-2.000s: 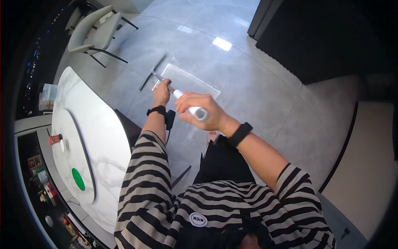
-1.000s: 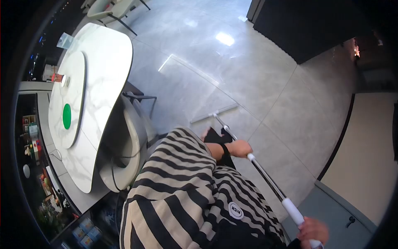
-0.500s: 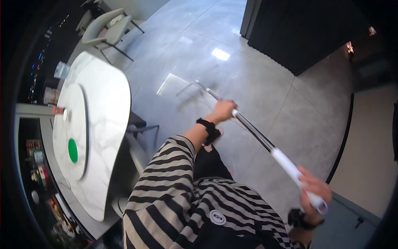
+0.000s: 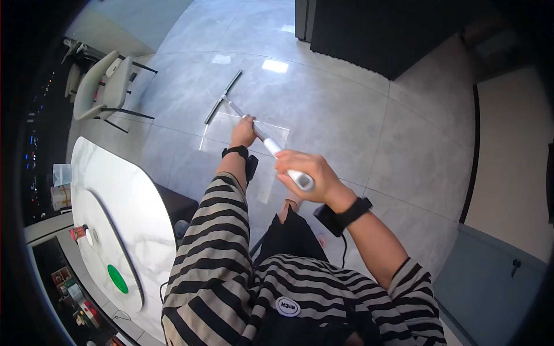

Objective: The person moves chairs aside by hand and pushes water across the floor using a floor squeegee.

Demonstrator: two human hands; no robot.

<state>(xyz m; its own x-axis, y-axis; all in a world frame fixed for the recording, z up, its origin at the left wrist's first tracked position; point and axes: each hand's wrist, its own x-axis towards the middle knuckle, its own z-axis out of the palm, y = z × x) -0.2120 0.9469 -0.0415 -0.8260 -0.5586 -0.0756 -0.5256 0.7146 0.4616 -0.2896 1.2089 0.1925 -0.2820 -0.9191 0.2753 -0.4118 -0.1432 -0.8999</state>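
Note:
A floor squeegee (image 4: 232, 85) with a long, thin, dark blade reaches out over the shiny grey tiles ahead of me. My left hand (image 4: 243, 132) is wrapped round the lower part of its pole, just below the white grip (image 4: 272, 146). Close behind, my right hand (image 4: 314, 176) is closed round the top end of that grip, where the round end of the handle faces me. The blade lies slantwise on or just above the floor (image 4: 334, 109); I cannot tell which.
To my left stands a white marble-patterned table (image 4: 124, 173) with a turntable and a green disc (image 4: 118, 278). A pale chair (image 4: 109, 86) is at the far left. A dark cabinet (image 4: 358, 34) stands at the back right, and a grey-blue panel (image 4: 485, 282) at the lower right.
The squeegee has been pushed outward, and its blade now shows sharply farther left. My right hand has come forward from the lower right, close to my left hand. The view has shifted too.

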